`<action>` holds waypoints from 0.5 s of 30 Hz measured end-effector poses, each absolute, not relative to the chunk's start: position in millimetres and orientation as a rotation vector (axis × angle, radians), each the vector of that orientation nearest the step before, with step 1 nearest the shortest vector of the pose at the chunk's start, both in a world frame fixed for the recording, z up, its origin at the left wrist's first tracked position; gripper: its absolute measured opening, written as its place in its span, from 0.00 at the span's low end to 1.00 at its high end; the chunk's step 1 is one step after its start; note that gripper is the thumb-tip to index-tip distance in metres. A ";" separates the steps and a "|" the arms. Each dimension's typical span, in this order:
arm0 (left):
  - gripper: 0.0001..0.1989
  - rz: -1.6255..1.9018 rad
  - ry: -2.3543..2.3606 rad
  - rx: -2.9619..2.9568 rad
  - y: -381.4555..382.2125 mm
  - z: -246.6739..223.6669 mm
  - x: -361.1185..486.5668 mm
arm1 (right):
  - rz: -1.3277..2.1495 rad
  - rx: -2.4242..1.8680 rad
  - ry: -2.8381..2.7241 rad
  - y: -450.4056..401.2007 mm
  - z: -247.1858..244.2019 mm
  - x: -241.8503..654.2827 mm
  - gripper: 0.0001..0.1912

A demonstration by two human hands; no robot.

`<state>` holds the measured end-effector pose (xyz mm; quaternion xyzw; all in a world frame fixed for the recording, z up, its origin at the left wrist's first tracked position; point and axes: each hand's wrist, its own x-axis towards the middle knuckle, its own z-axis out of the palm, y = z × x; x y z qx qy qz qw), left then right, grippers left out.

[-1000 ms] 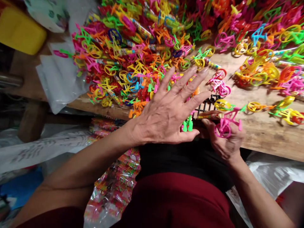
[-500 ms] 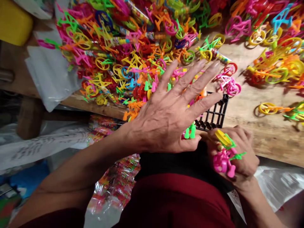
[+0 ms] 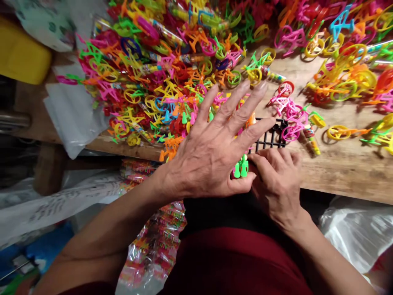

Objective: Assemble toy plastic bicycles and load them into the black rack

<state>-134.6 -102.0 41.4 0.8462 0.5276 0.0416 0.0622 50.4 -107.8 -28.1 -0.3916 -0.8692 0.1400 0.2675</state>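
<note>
Your left hand point(image 3: 215, 151) is palm down over the left part of the black grid tray point(image 3: 270, 144), with its fingers spread wide and straight. Its thumb lies beside the green toy figures point(image 3: 241, 169), which stick out between thumb and palm. You cannot confirm a grip on these figures, since the palm covers the rest.

Your right hand point(image 3: 279, 180) is at the near edge of the wooden tabletop point(image 3: 337, 176), just below the exposed part of the tray. Its fingers are bent and its thumb points toward the left hand. The area under the fingers is hidden; whether they hold anything cannot be determined.

The tray lies flat near the near edge of the tabletop. Its right side shows open cells and round sockets. A pink toy bicycle point(image 3: 295, 123) is at its right corner, next to a tube of colored beads point(image 3: 312, 141). Farther right lies a yellow wheel with an orange stem point(image 3: 339, 132).

A dense pile of plastic toy bicycles point(image 3: 132, 96) and bead tubes covers the tabletop's left part. Flat clear bags point(image 3: 75, 119) are beside it. A strip of printed packets point(image 3: 156, 246) hangs below the near edge.
</note>
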 end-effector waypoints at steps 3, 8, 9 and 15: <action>0.40 0.138 1.575 2.620 -102.9 39.5 -136.0 | 0.305 -1.153 -2.329 -109.0 -36.2 40.0 0.08; 0.38 0.193 1.592 2.640 -102.9 37.0 -136.3 | 0.289 -1.175 -2.375 -105.9 -36.4 40.3 0.08; 0.36 0.192 1.589 2.618 -102.7 37.5 -136.0 | 0.305 -1.181 -2.386 -104.8 -35.5 39.9 0.08; 0.41 0.173 1.561 2.559 -101.0 39.6 -136.3 | 0.456 -1.230 -2.406 -96.6 -29.9 38.0 0.04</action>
